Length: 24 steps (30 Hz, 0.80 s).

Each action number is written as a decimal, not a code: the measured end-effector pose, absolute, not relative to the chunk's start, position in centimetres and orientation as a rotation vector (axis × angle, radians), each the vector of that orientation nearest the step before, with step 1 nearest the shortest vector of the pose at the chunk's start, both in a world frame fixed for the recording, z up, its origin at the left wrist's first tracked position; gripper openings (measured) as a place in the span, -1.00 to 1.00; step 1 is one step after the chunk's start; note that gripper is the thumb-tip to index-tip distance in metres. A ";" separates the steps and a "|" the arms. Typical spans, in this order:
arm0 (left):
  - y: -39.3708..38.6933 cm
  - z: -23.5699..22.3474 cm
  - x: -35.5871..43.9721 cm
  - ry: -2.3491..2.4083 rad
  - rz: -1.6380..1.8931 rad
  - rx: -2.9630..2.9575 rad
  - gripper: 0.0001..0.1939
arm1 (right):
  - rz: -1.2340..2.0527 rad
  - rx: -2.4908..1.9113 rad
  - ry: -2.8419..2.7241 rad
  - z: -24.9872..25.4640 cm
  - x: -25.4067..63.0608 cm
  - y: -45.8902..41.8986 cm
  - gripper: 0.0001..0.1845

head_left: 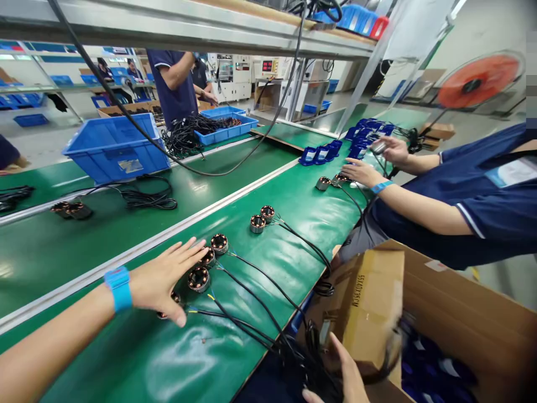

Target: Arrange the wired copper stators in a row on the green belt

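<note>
My left hand [157, 282] is spread flat, palm down, over several ring-shaped copper-wound motor stators [198, 279] on the green table. Its fingertips reach one stator, and another is partly hidden under the palm near the thumb. Black cables [251, 284] with bare coloured wire ends run from the stators over the table edge. At the bottom edge, my right hand [350, 375] is partly cut off, its thumb and finger apart beside the hanging bundle of black cables [308, 358]. Two more stators [258, 224] stand farther along the table.
A co-worker's hands [364, 170] handle parts at the right, near blue parts [321, 154]. An open cardboard box [465, 285] stands at the lower right. Behind the white rail are a blue bin [117, 145] and coiled cables [151, 193]. A loose cable hangs from the overhead shelf [188, 28].
</note>
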<state>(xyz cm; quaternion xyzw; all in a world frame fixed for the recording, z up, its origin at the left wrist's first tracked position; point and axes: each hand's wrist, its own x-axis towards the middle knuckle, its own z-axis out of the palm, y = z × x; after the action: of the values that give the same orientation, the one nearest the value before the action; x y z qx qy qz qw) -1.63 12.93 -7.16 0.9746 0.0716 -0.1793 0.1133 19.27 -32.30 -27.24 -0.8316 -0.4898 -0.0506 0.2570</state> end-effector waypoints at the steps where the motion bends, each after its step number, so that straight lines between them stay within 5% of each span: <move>1: 12.5 -7.4 -2.7 0.228 -0.519 2.892 0.44 | -0.197 -2.225 -1.296 -27.2 18.4 -31.2 0.06; 5: 10.9 -9.2 -6.1 0.305 -0.422 3.088 0.43 | -0.382 -1.966 -1.291 -26.5 15.8 -26.8 -0.36; 9: 10.5 -11.0 -6.8 0.261 -0.312 3.257 0.34 | -0.229 -1.837 -1.377 -25.6 15.4 -23.9 -0.90; 15: 10.8 -11.5 -6.4 0.166 -0.138 3.322 0.13 | -0.200 -1.788 -1.419 -25.5 15.4 -23.1 -0.80; 24: 11.3 -12.0 -6.5 0.149 -0.115 3.323 0.12 | 0.079 -1.754 -1.537 -22.7 17.7 -24.4 -0.85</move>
<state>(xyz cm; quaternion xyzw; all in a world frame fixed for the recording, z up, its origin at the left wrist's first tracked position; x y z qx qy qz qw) -6.46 11.31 -12.01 0.9941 0.0447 -0.0344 -0.0932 17.65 -24.36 -22.73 -0.6910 -0.6056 0.0312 0.3934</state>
